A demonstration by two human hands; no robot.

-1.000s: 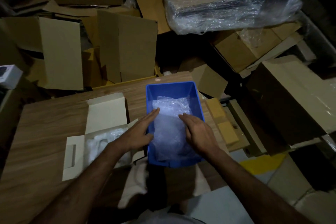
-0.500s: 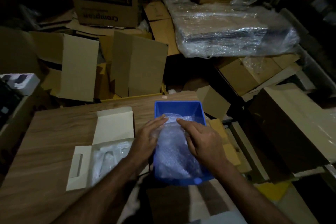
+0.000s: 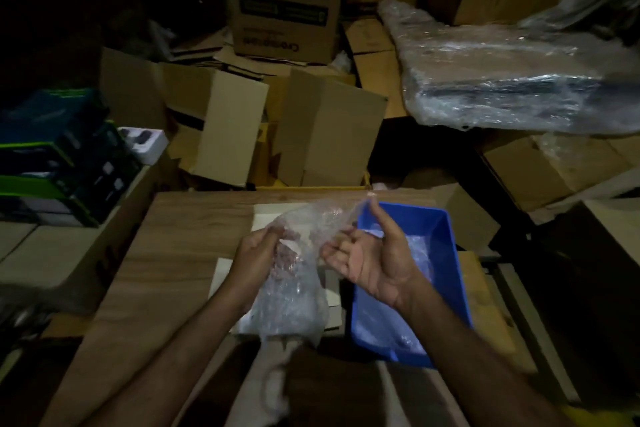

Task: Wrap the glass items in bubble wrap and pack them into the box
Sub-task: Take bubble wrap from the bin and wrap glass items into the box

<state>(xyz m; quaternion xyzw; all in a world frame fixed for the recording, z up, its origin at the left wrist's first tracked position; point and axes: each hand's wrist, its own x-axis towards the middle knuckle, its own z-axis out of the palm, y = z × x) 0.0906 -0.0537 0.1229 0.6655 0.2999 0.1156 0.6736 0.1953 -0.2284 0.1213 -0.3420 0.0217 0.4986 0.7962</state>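
A clear bubble wrap sheet hangs in the air over the wooden table, held by both hands. My left hand grips its left upper edge. My right hand pinches the top right corner between thumb and forefinger, palm turned up. A blue plastic bin sits at the right of the table with more bubble wrap lying inside it. An open white carton lies on the table behind the raised sheet, mostly hidden. No glass item can be made out.
Brown cardboard boxes crowd the floor beyond the table's far edge. A plastic-wrapped bundle lies at the upper right. Stacked dark green retail boxes stand at the left. The scene is dim.
Both hands have lifted a sheet of bubble wrap out of the blue bin and carried it left, over the white carton. The camera has tilted up and turned left.
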